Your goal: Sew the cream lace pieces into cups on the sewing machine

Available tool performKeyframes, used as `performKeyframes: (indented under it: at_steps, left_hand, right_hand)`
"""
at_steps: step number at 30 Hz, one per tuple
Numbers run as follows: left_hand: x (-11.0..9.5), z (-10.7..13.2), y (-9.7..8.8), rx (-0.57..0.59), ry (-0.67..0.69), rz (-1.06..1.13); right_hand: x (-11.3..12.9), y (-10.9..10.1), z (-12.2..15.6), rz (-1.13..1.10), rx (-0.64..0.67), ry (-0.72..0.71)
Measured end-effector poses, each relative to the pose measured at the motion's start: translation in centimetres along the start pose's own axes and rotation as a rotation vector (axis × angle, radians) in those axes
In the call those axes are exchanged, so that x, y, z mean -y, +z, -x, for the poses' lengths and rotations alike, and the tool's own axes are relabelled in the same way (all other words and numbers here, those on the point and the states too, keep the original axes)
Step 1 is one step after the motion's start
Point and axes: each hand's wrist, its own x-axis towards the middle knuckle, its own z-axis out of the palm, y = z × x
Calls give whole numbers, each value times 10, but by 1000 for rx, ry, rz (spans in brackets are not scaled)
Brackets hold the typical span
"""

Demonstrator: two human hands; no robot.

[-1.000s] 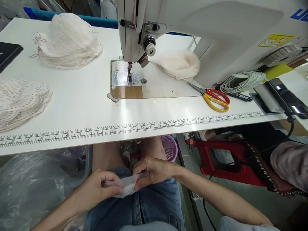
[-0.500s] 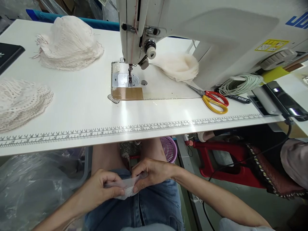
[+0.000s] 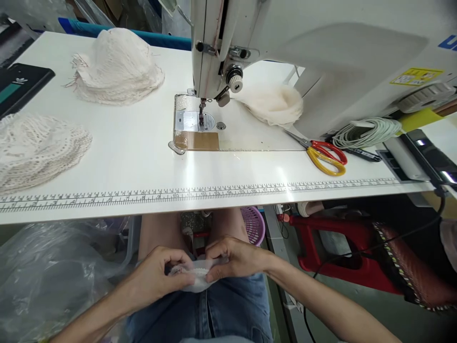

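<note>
Both my hands are low over my lap, below the table's front edge. My left hand and my right hand pinch a small white lace fabric piece between their fingers, fingertips close together. The piece lies above my blue jeans. Up on the white table stands the white sewing machine, its needle and presser foot over the metal plate, with nothing under the foot.
Two stacks of white lace pieces lie on the table's left, one at the back and one at the left edge. A cream fabric pile sits behind the needle. Red-and-yellow scissors, a coiled cable, a dark phone. Plastic bag lower left.
My hands have turned the lace piece between the fingers and drawn it a little closer together. The view has shifted slightly to the left and down.
</note>
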Motion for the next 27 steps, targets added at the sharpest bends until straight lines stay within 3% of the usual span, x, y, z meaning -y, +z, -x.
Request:
performKeyframes:
  at_steps: [12,27]
  left_hand:
    - [11,0,0,-87,28,44]
    - [11,4,3,-73,33,59]
  right_hand:
    - [7,-1,3,-8,-102,99]
    - [4,2,-1,73,-94,-24]
